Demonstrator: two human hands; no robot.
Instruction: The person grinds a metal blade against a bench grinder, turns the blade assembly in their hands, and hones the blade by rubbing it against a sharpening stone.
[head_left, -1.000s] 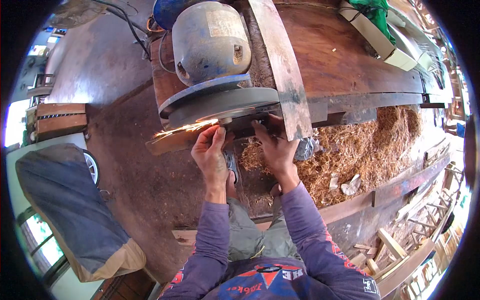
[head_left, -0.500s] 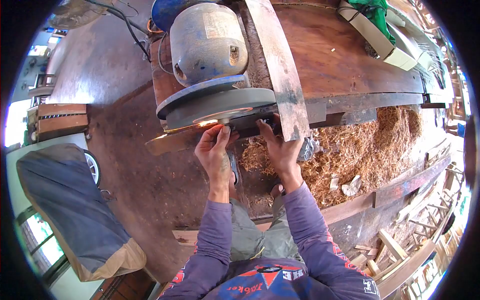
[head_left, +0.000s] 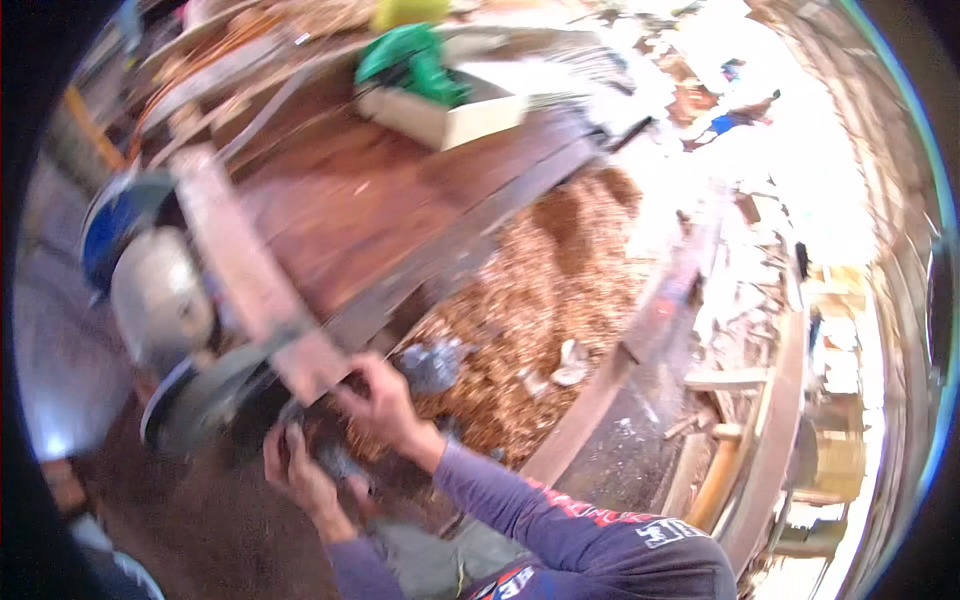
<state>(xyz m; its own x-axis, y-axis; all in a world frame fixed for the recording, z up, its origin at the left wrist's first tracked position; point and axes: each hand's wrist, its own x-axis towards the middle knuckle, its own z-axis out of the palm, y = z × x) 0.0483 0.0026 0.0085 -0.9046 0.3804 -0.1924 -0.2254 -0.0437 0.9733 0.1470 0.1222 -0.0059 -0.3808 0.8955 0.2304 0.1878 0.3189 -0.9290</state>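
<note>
The view is smeared by motion. My left hand (head_left: 300, 468) is closed, its fingertips around a small dark piece (head_left: 290, 412) too blurred to name, just below the front edge of the grinding wheel (head_left: 225, 395). My right hand (head_left: 388, 408) is beside the end of a wooden plank (head_left: 255, 275), thumb and forefinger apart, with nothing clear between them; whether it touches the plank I cannot tell. Behind the wheel is the rounded grey grinder motor (head_left: 160, 295), with a blue part (head_left: 108, 230) at its far end.
A brown wooden bench top (head_left: 340, 210) carries an open pale box (head_left: 490, 115) with green cloth (head_left: 420, 65) in it. Wood shavings (head_left: 520, 330) are heaped below the bench, with a crumpled grey plastic bag (head_left: 432, 366) near my right hand. Timber pieces (head_left: 715, 470) lie to the right.
My view has swung to the right, so the grinder now sits at the left. Both hands have come away from the wheel face, and the bright sparks are gone.
</note>
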